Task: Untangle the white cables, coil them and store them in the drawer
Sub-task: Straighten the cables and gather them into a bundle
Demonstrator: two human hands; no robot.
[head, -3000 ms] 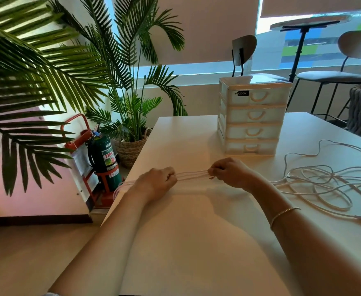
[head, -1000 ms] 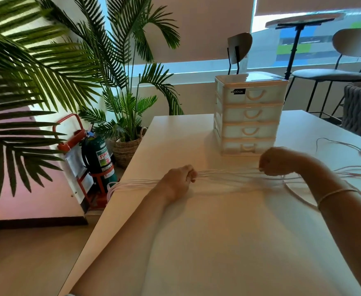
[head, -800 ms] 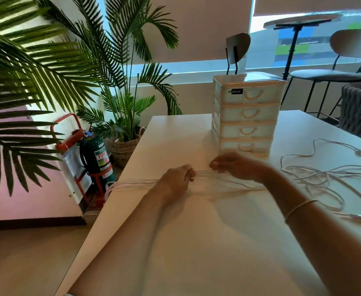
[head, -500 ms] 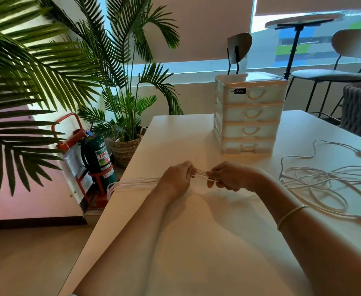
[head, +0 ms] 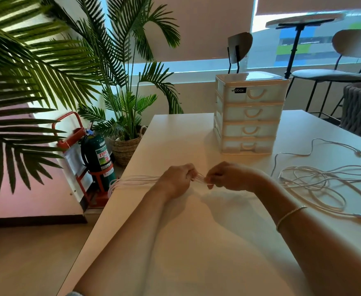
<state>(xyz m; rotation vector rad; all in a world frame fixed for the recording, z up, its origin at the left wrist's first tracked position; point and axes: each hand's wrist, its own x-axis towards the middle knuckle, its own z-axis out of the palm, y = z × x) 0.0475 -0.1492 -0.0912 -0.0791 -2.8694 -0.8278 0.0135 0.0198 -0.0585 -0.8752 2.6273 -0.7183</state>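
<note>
A person's left hand (head: 178,180) and right hand (head: 228,178) each pinch a bundle of white cables (head: 136,180) stretched over the white table (head: 196,242), its loops hanging off the left edge, while more tangled cable (head: 316,184) lies near the closed drawer unit (head: 250,113).

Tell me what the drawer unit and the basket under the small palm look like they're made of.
The drawer unit looks like plastic: cream frame, glossy top reflecting the window, milky translucent drawer fronts with moulded arched handles. The basket appears to be woven wicker or seagrass, tan and matte, with visible braided rows; the exact fibre can't be told.
</note>
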